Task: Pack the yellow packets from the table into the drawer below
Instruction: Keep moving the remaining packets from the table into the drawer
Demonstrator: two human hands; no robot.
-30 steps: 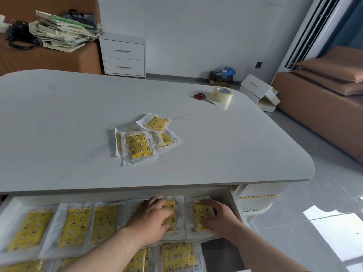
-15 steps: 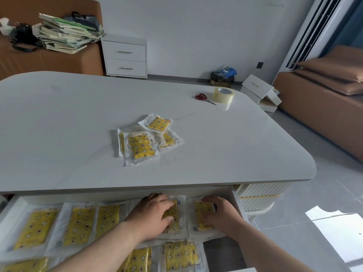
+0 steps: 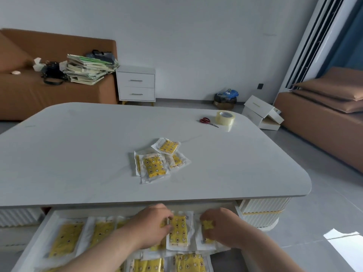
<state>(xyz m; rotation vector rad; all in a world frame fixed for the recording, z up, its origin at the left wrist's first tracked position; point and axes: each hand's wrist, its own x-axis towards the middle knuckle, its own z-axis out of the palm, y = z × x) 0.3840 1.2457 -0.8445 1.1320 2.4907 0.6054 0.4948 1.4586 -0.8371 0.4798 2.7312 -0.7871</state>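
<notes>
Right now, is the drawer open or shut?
Open: the drawer is pulled out below the table edge, yellow packets exposed inside.

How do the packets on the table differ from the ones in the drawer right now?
The table packets lie in a loose, overlapping pile at skewed angles; the drawer packets are laid flat in rows. No hand touches the table packets, while the left hand and right hand rest on drawer packets at the right end. The table holds only a few; the drawer holds many more. Both kinds are yellow patterned packets in clear wrappers.
</notes>
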